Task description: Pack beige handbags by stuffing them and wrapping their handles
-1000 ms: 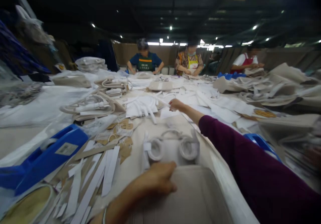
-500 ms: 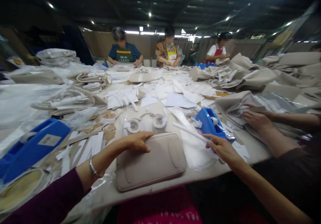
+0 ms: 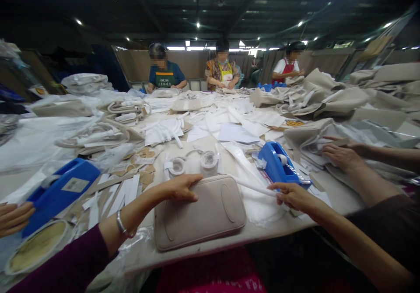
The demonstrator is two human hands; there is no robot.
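Observation:
A flat beige bag (image 3: 200, 212) lies at the near table edge. My left hand (image 3: 180, 187) rests on its top left edge, fingers closed along the rim. My right hand (image 3: 293, 195) is to the right of the bag, pinched on the end of a long white rolled strip (image 3: 254, 188). The strip's other end reaches the bag's upper right corner and lies over white sheets (image 3: 262, 207). A blue tape dispenser (image 3: 277, 164) stands just behind my right hand.
Two tape rolls (image 3: 177, 166) sit behind the bag. A second blue dispenser (image 3: 59, 188) and cut paper strips (image 3: 123, 192) lie left. Another person's hands (image 3: 341, 156) work on beige fabric at right; a further hand (image 3: 13, 216) shows at the left edge. Three people stand at the far end.
My right hand has come back from far across the table holding the white strip and lowered it beside the bag. My left hand has stayed on the bag's edge.

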